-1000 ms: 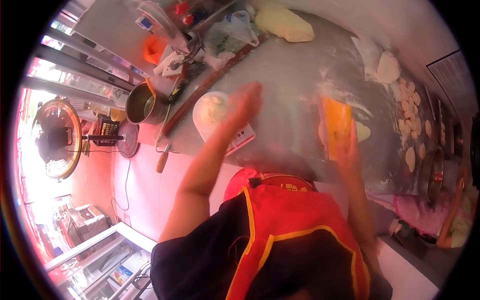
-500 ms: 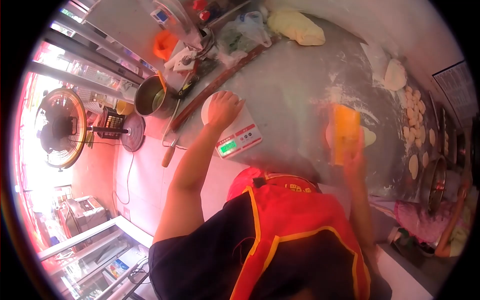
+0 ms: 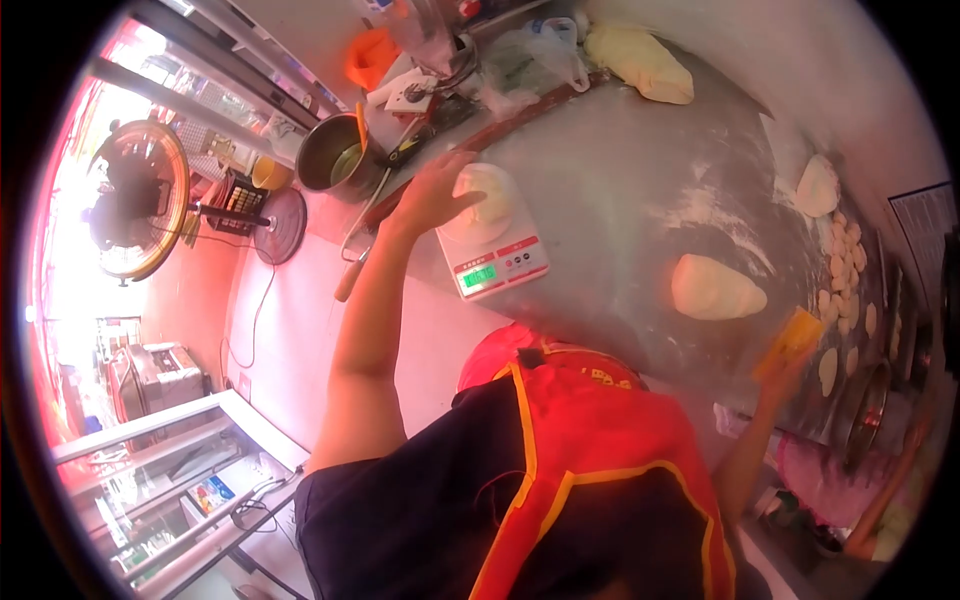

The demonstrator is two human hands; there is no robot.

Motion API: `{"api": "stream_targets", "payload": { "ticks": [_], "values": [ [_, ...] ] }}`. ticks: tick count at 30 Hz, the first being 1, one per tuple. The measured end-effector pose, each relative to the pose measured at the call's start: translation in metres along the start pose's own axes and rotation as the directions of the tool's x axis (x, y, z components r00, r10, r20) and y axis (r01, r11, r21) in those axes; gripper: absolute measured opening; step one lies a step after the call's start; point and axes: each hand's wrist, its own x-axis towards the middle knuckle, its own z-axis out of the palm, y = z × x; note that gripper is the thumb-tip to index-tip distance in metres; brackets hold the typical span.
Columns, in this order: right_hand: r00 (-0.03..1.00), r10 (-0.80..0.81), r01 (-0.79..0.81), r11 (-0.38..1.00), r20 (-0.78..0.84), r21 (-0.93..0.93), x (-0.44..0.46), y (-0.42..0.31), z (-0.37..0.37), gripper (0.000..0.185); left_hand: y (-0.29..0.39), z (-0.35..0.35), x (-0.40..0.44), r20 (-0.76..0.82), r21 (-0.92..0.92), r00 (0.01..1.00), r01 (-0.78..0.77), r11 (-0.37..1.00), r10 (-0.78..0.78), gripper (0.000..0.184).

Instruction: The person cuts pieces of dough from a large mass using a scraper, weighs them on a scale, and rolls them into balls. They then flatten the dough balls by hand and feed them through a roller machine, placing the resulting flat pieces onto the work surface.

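Note:
My left hand (image 3: 436,195) is at the left side of a white kitchen scale (image 3: 510,262), its thumb and fingers apart. A pale piece of dough (image 3: 490,205) sits on the scale's round plate, close by the thumb; whether they touch I cannot tell. Green digits glow on the scale's display, too blurred to read surely. Off to the right, my right hand (image 3: 780,372) grips a yellow dough scraper (image 3: 797,338), slightly smeared by motion. Between the scale and the scraper, a larger lump of dough (image 3: 715,288) lies on the grey worktop (image 3: 600,200).
At the back lies a big dough mass (image 3: 640,65) beside a plastic bag (image 3: 560,55). Several small dough pieces (image 3: 840,262) are at the right, near another lump (image 3: 817,187). A metal pot (image 3: 335,160) and a fan (image 3: 135,200) stand left. Another person's arm (image 3: 885,500) shows at far right.
My left hand has shifted left off the scale's plate, uncovering the dough there. My right hand has carried the scraper rightward and nearer, away from the larger dough lump. The view has shifted slightly.

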Motion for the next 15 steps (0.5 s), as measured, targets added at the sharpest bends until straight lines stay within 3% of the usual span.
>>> {"api": "stream_targets", "payload": {
  "ticks": [1, 5, 11, 15],
  "values": [
    [1.000, 0.011, -0.010, 1.000, 0.024, -0.012, 0.002, 0.012, 0.008, 0.073, -0.002, 0.001, 0.000, 0.047, 0.040, 0.999, -0.016, 0.999, 0.014, 0.072],
    [0.994, 0.063, -0.061, 0.998, 0.087, -0.026, 0.007, 0.027, 0.025, 0.073, 0.003, 0.006, 0.003, 0.050, 0.077, 0.997, -0.068, 0.995, 0.065, 0.082],
    [0.987, 0.097, -0.089, 0.994, 0.131, -0.062, 0.005, 0.015, 0.017, 0.072, 0.010, 0.010, 0.009, 0.186, 0.149, 0.983, -0.023, 0.989, -0.005, 0.088],
    [0.992, 0.052, -0.045, 0.997, 0.118, -0.065, 0.006, 0.021, 0.020, 0.069, 0.007, 0.018, 0.012, 0.182, 0.141, 0.983, -0.047, 0.989, 0.021, 0.089]
  ]
}}
